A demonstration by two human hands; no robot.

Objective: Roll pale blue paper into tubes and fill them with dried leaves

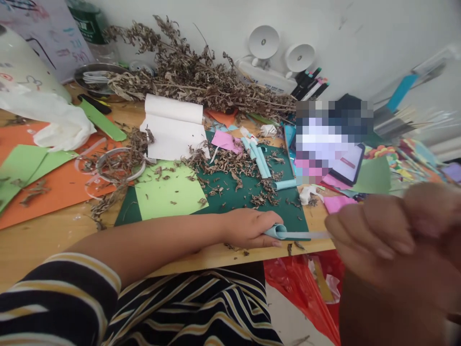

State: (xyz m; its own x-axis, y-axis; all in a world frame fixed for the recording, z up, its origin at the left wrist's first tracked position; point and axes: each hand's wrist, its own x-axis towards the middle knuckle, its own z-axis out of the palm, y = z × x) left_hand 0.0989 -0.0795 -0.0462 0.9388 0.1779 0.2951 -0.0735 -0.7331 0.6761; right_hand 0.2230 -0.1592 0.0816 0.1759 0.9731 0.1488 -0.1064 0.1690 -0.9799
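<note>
My left hand is closed around a light blue paper roll near the table's front edge, its open end facing right. A thin whitish strip, like tape, runs from that roll to my right hand. The right hand is a raised fist close to the camera, slightly blurred; its fingers hide the strip's far end. Several more blue paper rolls lie on the green cutting mat amid crumbled dry leaves. A light green sheet covers the mat's left part.
Dried branches lie along the wall. At left are a tape ring, orange paper and crumpled tissue. A lit phone stands right of the mat. A red plastic bag hangs below the table edge.
</note>
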